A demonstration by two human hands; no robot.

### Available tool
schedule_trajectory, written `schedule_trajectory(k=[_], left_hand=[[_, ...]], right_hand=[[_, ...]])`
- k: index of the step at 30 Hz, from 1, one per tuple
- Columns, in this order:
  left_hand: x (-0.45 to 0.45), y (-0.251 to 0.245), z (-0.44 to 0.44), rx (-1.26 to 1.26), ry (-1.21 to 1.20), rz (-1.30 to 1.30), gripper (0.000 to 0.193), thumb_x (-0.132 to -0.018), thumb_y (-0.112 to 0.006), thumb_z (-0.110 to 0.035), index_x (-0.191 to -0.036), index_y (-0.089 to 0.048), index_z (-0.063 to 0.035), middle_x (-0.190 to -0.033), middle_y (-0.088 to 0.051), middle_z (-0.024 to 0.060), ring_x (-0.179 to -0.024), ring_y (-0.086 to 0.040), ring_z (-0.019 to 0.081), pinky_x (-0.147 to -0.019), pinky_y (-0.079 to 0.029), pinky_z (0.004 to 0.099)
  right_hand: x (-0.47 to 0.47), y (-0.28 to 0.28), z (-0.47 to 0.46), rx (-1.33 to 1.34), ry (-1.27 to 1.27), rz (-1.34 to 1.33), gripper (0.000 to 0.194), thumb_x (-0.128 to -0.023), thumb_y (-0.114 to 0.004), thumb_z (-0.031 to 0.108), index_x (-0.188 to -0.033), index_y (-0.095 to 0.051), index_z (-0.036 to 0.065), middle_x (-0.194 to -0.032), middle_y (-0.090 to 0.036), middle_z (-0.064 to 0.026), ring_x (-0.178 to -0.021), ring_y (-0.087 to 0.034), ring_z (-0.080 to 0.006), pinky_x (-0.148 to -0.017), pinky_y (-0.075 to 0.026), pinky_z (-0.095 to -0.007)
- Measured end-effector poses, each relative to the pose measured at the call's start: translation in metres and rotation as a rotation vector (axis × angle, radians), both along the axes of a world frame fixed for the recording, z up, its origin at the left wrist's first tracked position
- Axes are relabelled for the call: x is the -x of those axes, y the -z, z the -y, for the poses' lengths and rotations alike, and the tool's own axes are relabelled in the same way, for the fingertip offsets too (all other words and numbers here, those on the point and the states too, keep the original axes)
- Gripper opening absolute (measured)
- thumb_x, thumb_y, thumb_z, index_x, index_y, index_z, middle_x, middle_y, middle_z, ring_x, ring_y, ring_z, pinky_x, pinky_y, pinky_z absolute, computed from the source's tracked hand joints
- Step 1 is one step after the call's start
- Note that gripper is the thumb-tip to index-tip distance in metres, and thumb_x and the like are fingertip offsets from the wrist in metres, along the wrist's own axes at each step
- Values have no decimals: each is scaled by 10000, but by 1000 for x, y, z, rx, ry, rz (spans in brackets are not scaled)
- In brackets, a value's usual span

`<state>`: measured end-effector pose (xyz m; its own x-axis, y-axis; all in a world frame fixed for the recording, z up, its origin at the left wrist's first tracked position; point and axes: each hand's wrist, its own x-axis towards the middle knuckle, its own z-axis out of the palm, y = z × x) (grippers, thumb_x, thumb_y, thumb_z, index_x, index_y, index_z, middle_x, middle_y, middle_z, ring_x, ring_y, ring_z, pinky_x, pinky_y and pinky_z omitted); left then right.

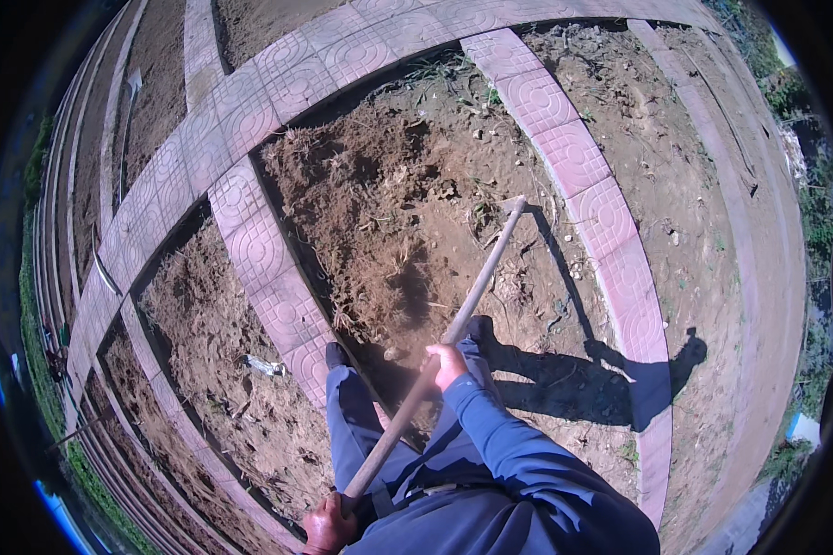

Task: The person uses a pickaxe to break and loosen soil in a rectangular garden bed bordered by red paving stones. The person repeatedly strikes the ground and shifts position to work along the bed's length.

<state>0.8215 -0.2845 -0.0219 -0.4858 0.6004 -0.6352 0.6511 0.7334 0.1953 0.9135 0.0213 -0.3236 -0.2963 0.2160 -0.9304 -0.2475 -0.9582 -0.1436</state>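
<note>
My right hand [447, 365] grips the middle of a long wooden tool handle [482, 281]. Lower down, near my left hip, my left hand [330, 520] is closed around the butt end of the same handle. The shaft slants up and away to the right. At its far end is a small, pale metal hoe-like head [513, 202], seen nearly edge-on, so its exact shape is unclear. Below it lies dry, pale soil [520, 163] with weeds. Loosened brown soil [361, 208] with clumps of dry roots fills the left part of this bed.
Pink patterned paving slabs [573, 159] border the bed, and a wider paved path [298, 76] curves beyond it. A crumpled plastic wrapper [264, 365] lies in the left bed. Further left are a long-handled shovel [134, 83] and a curved object [104, 270]. My shadow [569, 385] falls rightward.
</note>
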Motion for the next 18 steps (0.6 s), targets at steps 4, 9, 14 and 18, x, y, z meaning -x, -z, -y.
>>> schedule_trajectory(k=[4,9,14,18], left_hand=[[-14,21,22,32,-16,-26,235,-709,-707,-233,-874,-598,-106,-683,-640,122,-596,-653,353,-542,-529,473],[-2,64,-15,-227,47,-8,196,-691,-673,-143,-846,-559,-107,-696,-598,105,-568,-622,330,-500,-500,467],[9,122,-126,-477,51,104,210,-736,-674,-143,-925,-597,-92,-797,-648,136,-655,-649,369,-588,-532,467],[-5,122,-248,-640,47,275,280,-776,-662,-141,-1050,-628,-99,-787,-672,177,-698,-656,402,-623,-529,494]], right_hand=[[-3,-14,-9,-80,7,85,140,-720,-706,93,-752,-572,67,-629,-547,-76,-532,-569,-245,-486,-491,-408],[-22,-62,-94,-339,84,89,188,-733,-703,39,-809,-536,78,-650,-534,-68,-486,-547,-242,-474,-505,-409],[-37,-194,-203,-793,248,52,345,-772,-680,-3,-1018,-462,101,-802,-536,-60,-601,-576,-213,-530,-528,-398],[-59,-296,-278,-1190,259,94,341,-787,-691,32,-1025,-451,75,-817,-506,-58,-585,-553,-182,-507,-528,-361]])
